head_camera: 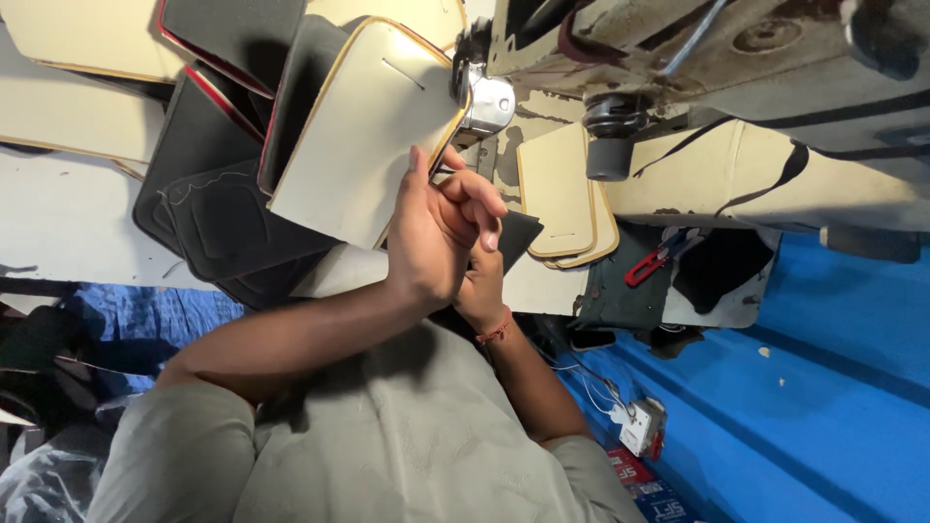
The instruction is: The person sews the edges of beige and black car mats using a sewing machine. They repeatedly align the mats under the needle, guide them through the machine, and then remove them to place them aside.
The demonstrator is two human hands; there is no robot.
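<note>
My left hand (436, 232) grips the lower edge of a cream panel with yellow piping (363, 126), thumb up against its face. The panel's upper corner lies at the metal foot (484, 103) of the sewing machine (697, 58). My right hand (484, 289), with a red thread at the wrist, sits just behind and below the left hand and is partly hidden by it. It touches a small black piece (519, 236); whether it grips that piece I cannot tell.
Black padded panels (223, 228) with red edging lie stacked to the left, with more cream panels (68, 107) beyond them. A small stack of cream pieces (562, 194) and red-handled snips (644, 266) lie under the machine. A white socket box (639, 426) sits on blue sheeting (823, 387).
</note>
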